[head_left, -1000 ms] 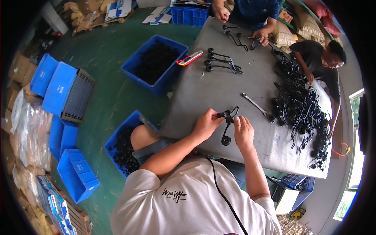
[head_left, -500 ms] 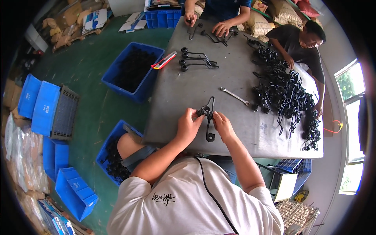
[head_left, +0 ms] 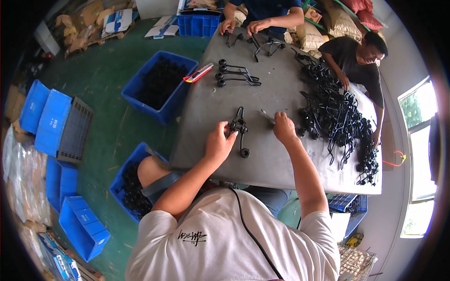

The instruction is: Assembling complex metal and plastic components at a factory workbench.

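Note:
My left hand (head_left: 219,144) grips a black bent-wire part (head_left: 240,122) with round bushings, held over the near part of the table. Its loop points away from me and one bushing end points toward me. To the right, my right hand (head_left: 285,128) is closed on a silver wrench (head_left: 266,114) on the tabletop; the wrench's jaw end sticks out to the left and the hand hides the rest. Farther off, several similar black wire parts (head_left: 238,73) lie side by side.
A large heap of black wire parts (head_left: 335,117) covers the table's right side, where one person reaches in. Another person's hands (head_left: 258,25) handle parts at the far end. A red utility knife (head_left: 198,73) lies at the left edge. Blue crates (head_left: 161,114) stand on the floor.
My right hand has left the black wire part, moved right and closed on the wrench. My left hand still holds the part. At the far end, the other person's hands have shifted.

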Available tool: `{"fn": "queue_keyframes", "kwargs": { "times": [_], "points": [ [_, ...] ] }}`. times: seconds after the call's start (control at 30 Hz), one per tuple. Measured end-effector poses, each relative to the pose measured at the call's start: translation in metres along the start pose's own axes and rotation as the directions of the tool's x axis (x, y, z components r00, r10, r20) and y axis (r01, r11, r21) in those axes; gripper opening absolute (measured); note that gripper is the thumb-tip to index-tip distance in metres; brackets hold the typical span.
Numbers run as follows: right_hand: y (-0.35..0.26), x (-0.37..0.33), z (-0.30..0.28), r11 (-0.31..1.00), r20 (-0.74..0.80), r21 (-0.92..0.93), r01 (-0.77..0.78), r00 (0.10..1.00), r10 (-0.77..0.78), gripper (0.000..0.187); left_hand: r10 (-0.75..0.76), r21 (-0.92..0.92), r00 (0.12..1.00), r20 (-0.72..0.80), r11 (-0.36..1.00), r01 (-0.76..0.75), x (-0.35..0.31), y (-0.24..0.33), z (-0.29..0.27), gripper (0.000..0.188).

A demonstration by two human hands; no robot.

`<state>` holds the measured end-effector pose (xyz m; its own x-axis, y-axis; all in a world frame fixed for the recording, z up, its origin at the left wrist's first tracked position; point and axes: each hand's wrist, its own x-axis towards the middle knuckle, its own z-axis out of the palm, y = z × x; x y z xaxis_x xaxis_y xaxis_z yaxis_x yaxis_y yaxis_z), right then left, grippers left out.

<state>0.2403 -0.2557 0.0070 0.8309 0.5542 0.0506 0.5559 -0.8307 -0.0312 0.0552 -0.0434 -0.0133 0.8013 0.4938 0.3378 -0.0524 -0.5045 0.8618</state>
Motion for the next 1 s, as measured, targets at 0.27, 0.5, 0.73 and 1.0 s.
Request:
{"fn": "queue_keyframes", "kwargs": {
  "times": [0.27,0.5,0.73,1.0],
  "points": [
    [-0.067,-0.083,-0.01,0.637,-0.268,0.77,0.031,0.922,0.28,0.009,-0.101,-0.009,0.992,0.07,0.995,0.102,-0.007,-0.004,-0.005,0.044],
    [-0.092,-0.117,-0.014,0.57,-0.232,0.809,0.142,0.969,0.089,0.014,-0.064,0.038,0.996,0.056,0.997,0.062,-0.009,-0.006,-0.004,0.044],
    [-0.103,-0.08,-0.041,0.514,-0.051,0.858,0.022,0.998,0.042,0.015,-0.055,-0.018,0.993,0.105,0.998,0.057,-0.008,0.003,-0.011,0.044],
    [-0.052,0.009,-0.013,-0.098,0.564,0.811,-0.577,0.815,-0.137,0.02,0.054,-0.012,0.997,0.063,0.998,-0.053,-0.009,-0.006,-0.009,0.042]
  ]
}}
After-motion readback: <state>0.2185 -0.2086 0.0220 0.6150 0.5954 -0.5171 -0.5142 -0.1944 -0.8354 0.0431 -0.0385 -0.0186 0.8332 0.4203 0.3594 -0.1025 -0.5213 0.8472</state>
